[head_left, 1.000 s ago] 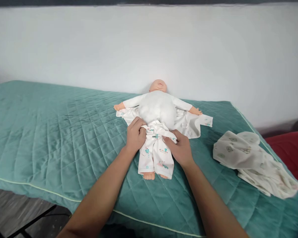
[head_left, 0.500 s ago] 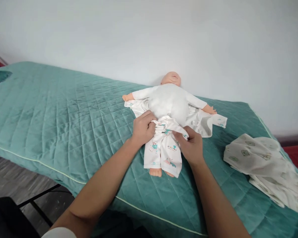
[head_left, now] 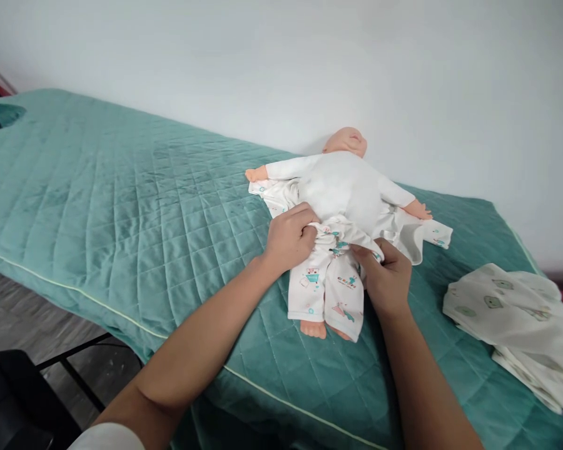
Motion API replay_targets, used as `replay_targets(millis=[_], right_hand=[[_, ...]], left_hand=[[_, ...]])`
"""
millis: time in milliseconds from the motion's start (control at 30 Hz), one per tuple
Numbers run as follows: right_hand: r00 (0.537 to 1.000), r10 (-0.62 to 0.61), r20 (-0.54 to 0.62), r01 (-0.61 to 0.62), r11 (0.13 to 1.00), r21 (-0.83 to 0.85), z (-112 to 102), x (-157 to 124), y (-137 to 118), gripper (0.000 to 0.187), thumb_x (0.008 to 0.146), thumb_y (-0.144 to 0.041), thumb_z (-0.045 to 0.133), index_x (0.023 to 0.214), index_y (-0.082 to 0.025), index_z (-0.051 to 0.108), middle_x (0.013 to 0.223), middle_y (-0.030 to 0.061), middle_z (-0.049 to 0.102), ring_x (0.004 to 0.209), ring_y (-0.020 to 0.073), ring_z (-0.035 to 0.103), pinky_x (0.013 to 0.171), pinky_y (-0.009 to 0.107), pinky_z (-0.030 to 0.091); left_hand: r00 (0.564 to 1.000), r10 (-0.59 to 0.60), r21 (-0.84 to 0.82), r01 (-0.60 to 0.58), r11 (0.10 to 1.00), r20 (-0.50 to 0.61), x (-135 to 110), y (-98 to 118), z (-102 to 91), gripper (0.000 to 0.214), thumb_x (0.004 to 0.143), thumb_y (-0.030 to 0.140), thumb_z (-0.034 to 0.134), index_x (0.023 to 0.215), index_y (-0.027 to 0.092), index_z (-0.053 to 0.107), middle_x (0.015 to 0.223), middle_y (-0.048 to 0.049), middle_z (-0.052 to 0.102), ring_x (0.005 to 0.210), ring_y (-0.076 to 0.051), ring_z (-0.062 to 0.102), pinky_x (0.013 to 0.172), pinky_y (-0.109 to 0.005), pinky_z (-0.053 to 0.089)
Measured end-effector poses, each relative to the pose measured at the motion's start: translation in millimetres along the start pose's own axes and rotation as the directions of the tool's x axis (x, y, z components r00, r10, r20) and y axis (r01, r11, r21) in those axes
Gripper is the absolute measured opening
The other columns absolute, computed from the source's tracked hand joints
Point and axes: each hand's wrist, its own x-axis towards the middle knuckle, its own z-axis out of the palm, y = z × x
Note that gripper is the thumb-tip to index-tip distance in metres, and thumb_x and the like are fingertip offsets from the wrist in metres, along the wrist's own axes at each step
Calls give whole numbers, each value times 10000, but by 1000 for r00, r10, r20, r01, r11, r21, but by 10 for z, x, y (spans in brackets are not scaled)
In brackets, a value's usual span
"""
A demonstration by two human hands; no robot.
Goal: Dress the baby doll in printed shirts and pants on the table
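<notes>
A baby doll (head_left: 342, 184) with a white cloth body lies on its back, arms spread and feet toward me. White printed pants (head_left: 309, 287) cover its legs, their waistband bunched at the hips. My left hand (head_left: 291, 237) is closed on the waistband at the left side. On the opposite side my right hand (head_left: 385, 275) pinches the waistband edge between thumb and fingers. Beneath the doll's back and arms a white printed baby shirt (head_left: 406, 240) is spread out, its sleeves showing at both sides. Small bare feet (head_left: 313, 329) stick out of the pant legs.
The doll lies on a bed with a green quilted cover (head_left: 122, 206), against a white wall (head_left: 216, 62). At the right edge is a folded printed white cloth (head_left: 511, 306). A dark chair-like object (head_left: 19, 400) stands at the lower left.
The view has shifted, so the doll, hands and cloth appear farther right. Both hands keep their hold on the waistband, which looks much the same.
</notes>
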Motion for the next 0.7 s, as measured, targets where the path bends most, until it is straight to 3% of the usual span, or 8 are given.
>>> replay_targets(millis=[367, 700], right_hand=[[1000, 29, 0, -29, 999, -29, -23, -51, -42, 305, 765, -406, 731, 622, -190, 570, 559, -67, 437, 574, 104, 373, 523, 253, 293], [1000, 10, -12, -9, 1000, 13, -91, -83, 37, 186, 748, -361, 757, 823, -193, 730, 698, -44, 618, 660, 126, 496, 613, 256, 387]], left_hand=[[999, -39, -44, 38, 998, -2, -65, -6, -40, 195, 762, 69, 430, 705, 195, 568, 799, -29, 613, 769, -170, 579, 711, -298, 436], [998, -55, -68, 52, 996, -37, -225, 92, -71, 188, 746, 65, 433, 700, 197, 558, 769, -25, 590, 768, -174, 565, 719, -302, 423]])
